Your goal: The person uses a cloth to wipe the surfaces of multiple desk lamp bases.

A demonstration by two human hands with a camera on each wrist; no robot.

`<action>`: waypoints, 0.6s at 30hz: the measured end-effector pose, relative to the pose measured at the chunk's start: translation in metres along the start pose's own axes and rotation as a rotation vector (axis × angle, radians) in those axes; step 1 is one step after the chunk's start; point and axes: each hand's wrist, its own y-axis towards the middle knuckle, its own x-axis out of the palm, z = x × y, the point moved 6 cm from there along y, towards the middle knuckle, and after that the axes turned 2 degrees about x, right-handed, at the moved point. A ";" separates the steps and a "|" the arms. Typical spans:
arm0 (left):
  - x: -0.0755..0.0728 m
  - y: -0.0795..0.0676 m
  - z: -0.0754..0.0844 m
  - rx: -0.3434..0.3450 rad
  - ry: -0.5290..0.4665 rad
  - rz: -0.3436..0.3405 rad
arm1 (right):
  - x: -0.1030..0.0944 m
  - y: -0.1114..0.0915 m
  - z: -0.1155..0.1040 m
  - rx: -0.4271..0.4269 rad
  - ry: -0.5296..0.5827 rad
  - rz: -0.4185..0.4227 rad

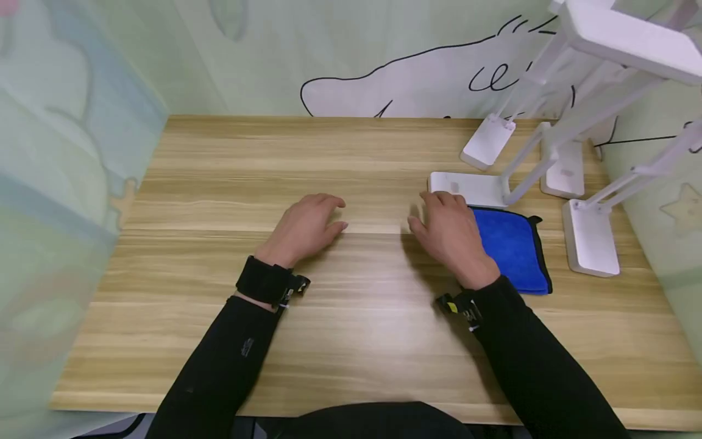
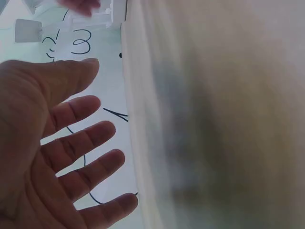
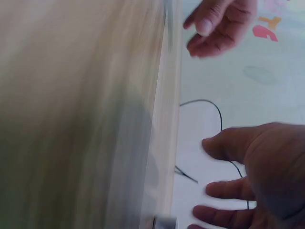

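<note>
My left hand [image 1: 304,228] hovers over the middle of the wooden table [image 1: 219,183], fingers relaxed and spread, holding nothing. In the left wrist view the same hand [image 2: 62,138] shows its fingers apart with a bare palm. My right hand [image 1: 452,235] is to the right, close beside a folded blue cloth [image 1: 510,250] with black edging, and overlaps its left side in the head view. Its fingers are loose and hold nothing; the right wrist view shows that hand [image 3: 252,176] with thumb and fingers apart.
At the right stands a white frame [image 1: 631,42] on several legs with flat white feet [image 1: 591,238]; one foot [image 1: 466,188] lies just beyond my right hand. Printed curtains [image 1: 230,61] close off the back and sides of the table.
</note>
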 end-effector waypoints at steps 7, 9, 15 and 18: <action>0.007 -0.007 -0.003 -0.002 -0.019 -0.018 | -0.012 -0.034 0.036 0.151 -0.046 0.040; 0.008 -0.007 -0.004 -0.001 -0.015 -0.018 | -0.015 -0.043 0.045 0.191 -0.053 0.042; 0.011 -0.005 -0.004 0.005 -0.001 -0.028 | -0.018 -0.062 0.068 0.315 -0.086 -0.004; 0.012 -0.003 -0.004 0.010 0.004 -0.029 | -0.016 -0.066 0.074 0.332 -0.094 -0.028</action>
